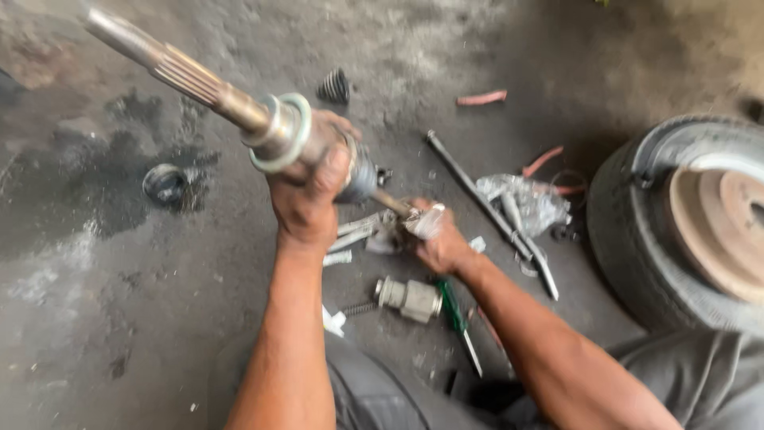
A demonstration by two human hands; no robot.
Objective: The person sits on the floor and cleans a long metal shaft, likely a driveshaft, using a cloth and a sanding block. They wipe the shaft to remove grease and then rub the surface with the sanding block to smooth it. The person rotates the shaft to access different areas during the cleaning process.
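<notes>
My left hand (306, 199) grips the thick end of a long metal axle shaft (199, 84) that points up and to the left, with a splined section and a ring near my fingers. The shaft's thin lower end runs toward my right hand (438, 243). That hand is closed around a small clear plastic packet or rag (427, 221) held against the shaft's thin part. Both hands are greasy.
On the stained concrete floor lie a metal joint piece (410, 299), a green-handled screwdriver (458, 314), a long dark bar (485, 207), a crumpled plastic bag (529, 199), a rubber boot (334, 86) and a dark round cap (165, 183). A tyre with a brake drum (684, 215) is at right.
</notes>
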